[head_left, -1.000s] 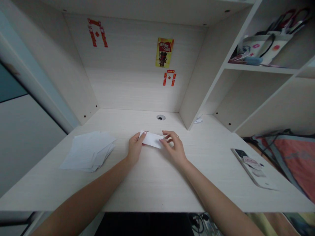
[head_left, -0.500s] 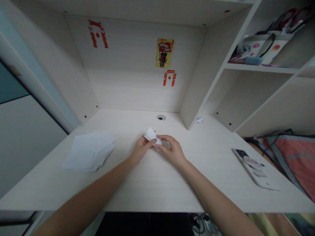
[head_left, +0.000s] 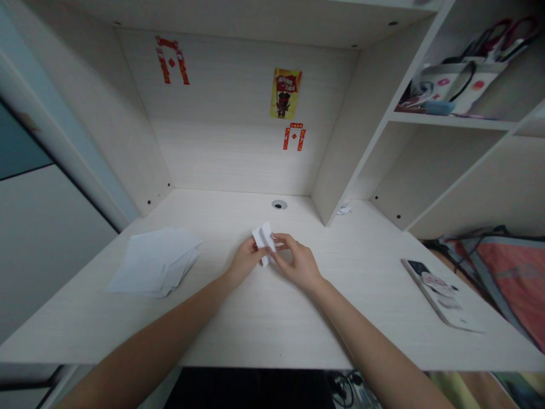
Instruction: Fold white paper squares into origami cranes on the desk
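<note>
A small folded piece of white paper is held up between both hands above the middle of the desk. My left hand pinches its left and lower part, thumb in front and the other fingers mostly hidden behind it. My right hand grips the paper's right edge between thumb and fingertips, with a gap between the curved fingers and thumb. Creases show on the paper, and its lower end sticks out below my left thumb. A loose stack of white sheets lies on the desk to the left.
A phone in a decorated case lies on the right of the white desk. An upright divider stands at the back right. Scissors and pens fill a holder on a shelf. A red and grey bag is at far right.
The folded paper has turned more upright and looks longer, its lower end now showing beneath my left thumb. Both hands keep nearly the same place, with small finger shifts.
</note>
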